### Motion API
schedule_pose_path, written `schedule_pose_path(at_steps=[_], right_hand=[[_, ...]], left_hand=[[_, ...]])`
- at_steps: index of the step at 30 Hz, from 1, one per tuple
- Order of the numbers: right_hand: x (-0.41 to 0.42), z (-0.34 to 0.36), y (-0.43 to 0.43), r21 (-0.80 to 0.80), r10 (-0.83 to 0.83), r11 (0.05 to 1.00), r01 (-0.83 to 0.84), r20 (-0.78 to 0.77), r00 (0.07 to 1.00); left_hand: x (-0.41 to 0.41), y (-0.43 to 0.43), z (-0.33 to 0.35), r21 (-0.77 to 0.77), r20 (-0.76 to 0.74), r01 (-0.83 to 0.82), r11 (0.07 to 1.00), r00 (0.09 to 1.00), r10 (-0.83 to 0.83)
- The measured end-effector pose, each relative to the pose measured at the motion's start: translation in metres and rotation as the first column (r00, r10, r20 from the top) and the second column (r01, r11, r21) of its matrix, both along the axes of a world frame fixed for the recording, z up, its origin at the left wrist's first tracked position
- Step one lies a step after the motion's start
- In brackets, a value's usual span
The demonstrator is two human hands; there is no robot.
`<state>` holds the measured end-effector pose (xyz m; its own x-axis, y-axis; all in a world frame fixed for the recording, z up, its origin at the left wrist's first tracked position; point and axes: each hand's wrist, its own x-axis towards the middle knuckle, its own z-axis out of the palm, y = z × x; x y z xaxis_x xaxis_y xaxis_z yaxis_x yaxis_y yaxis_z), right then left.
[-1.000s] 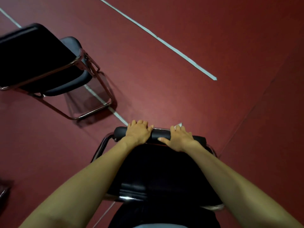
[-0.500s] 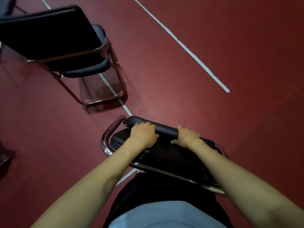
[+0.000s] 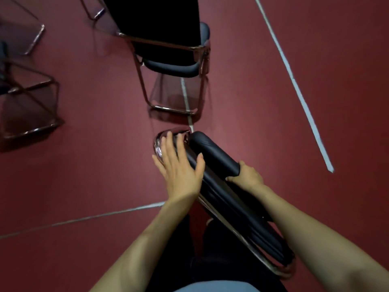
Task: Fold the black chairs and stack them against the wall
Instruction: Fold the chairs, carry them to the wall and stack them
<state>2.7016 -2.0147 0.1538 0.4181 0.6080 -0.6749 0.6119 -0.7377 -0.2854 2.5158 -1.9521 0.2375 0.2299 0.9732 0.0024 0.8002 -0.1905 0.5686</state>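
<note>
A folded black chair (image 3: 219, 157) with a chrome frame runs slantwise in front of me, its padded back and seat pressed flat together. My right hand (image 3: 246, 175) grips the top of the padded backrest. My left hand (image 3: 179, 167) has its fingers spread and lies flat against the chair's left side, near the curved chrome tube, without closing on it. An unfolded black chair (image 3: 168, 45) stands on the floor just beyond.
The floor (image 3: 84, 186) is dark red with white tape lines (image 3: 294, 85). Chrome frames of two more chairs (image 3: 27, 106) stand at the left edge. My dark trousers and light shirt show at the bottom.
My view has swung left, so the unfolded chair now sits ahead. The held chair has turned slantwise and closed flat. My left hand has let go of the backrest and opened.
</note>
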Motion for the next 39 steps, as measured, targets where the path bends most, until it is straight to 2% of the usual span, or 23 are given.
schedule_pose_path(at_steps=[2,4,6,8,10,12,13,16,21,25,28,31,36,39], right_hand=[[0.004,-0.003,-0.005,0.060,0.053,0.997,-0.052,-0.020,0.998],[0.008,-0.006,-0.010,0.090,0.107,0.991,-0.103,-0.036,0.994],[0.007,-0.007,-0.016,0.078,0.165,0.984,-0.161,-0.060,0.984],[0.001,-0.009,-0.024,0.039,0.183,0.983,-0.180,-0.091,0.979],[-0.010,-0.014,-0.034,0.020,0.138,0.990,-0.137,-0.158,0.978],[-0.025,-0.016,-0.041,0.023,0.111,0.994,-0.109,-0.205,0.972],[-0.035,-0.019,-0.044,0.040,0.121,0.993,-0.115,-0.207,0.971],[-0.063,-0.023,-0.046,0.087,0.164,0.984,-0.153,-0.138,0.977],[-0.091,-0.013,-0.051,0.065,0.277,0.958,-0.278,0.026,0.961],[-0.122,0.008,-0.057,0.079,0.382,0.917,-0.390,0.100,0.919],[-0.178,0.028,-0.067,0.128,0.490,0.858,-0.498,0.088,0.867],[-0.255,0.041,-0.092,0.154,0.596,0.786,-0.599,0.066,0.800],[-0.396,0.059,-0.158,0.213,0.770,0.628,-0.749,-0.026,0.638],[-0.480,0.070,-0.202,0.244,0.865,0.495,-0.834,-0.049,0.499]], left_hand=[[0.009,-0.015,0.001,-0.109,0.171,-0.243,0.964,0.951,0.259],[0.013,-0.024,0.006,-0.260,0.269,-0.463,0.847,0.808,0.524],[0.010,-0.037,0.011,-0.406,0.215,-0.576,0.710,0.694,0.687],[-0.001,-0.057,0.008,-0.521,0.085,-0.604,0.604,0.667,0.740],[-0.019,-0.079,-0.001,-0.648,0.109,-0.559,0.518,0.605,0.789],[-0.036,-0.096,-0.003,-0.755,0.158,-0.495,0.430,0.499,0.852],[-0.044,-0.103,-0.003,-0.786,0.170,-0.462,0.411,0.478,0.862],[-0.067,-0.115,-0.002,-0.776,0.160,-0.467,0.424,0.504,0.849],[-0.097,-0.128,0.006,-0.744,0.181,-0.475,0.471,0.535,0.825],[-0.124,-0.153,0.025,-0.651,0.244,-0.516,0.557,0.553,0.797],[-0.172,-0.182,0.050,-0.605,0.322,-0.569,0.557,0.465,0.824],[-0.242,-0.233,0.069,-0.593,0.362,-0.628,0.504,0.351,0.864],[-0.353,-0.348,0.091,-0.563,0.397,-0.741,0.366,0.145,0.906],[-0.408,-0.414,0.099,-0.524,0.418,-0.818,0.238,-0.003,0.908]])
